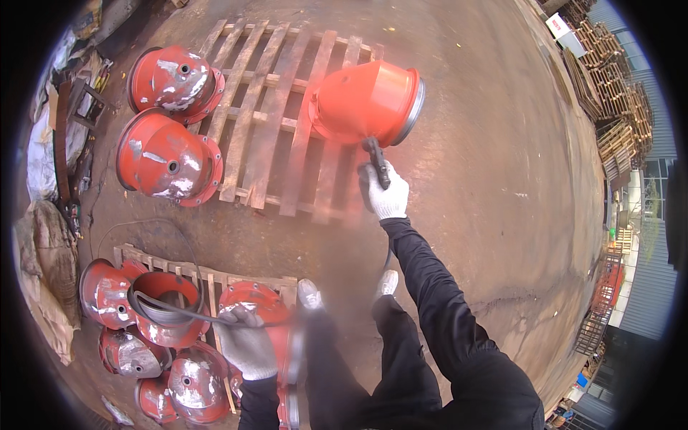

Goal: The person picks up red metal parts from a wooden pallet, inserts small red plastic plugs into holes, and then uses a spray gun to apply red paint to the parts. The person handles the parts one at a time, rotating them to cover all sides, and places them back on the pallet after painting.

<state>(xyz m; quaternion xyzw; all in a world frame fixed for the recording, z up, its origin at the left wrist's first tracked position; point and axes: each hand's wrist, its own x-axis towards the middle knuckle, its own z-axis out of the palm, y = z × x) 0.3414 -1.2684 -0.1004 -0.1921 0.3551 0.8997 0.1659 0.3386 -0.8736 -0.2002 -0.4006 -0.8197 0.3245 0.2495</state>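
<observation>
In a white knit glove, my right hand (387,195) is wrapped round a dark spray gun (377,159), its head close to the near side of a bright orange bell-shaped metal housing (364,99). That housing lies on the right end of a wooden pallet (266,118), its grey-rimmed end facing right. Reddish mist hangs over the slats around it. Lower left, my gloved left hand (247,345) is closed round a dark hose (192,313), which loops away to the left over other housings. Part of the hose by my right forearm is hidden.
Two worn red housings (172,161) with bare grey patches sit at the pallet's left. Several more red castings (197,383) crowd a second pallet (208,269) near my feet. Sacks and scrap (46,272) line the left edge; stacked pallets (609,72) stand far right.
</observation>
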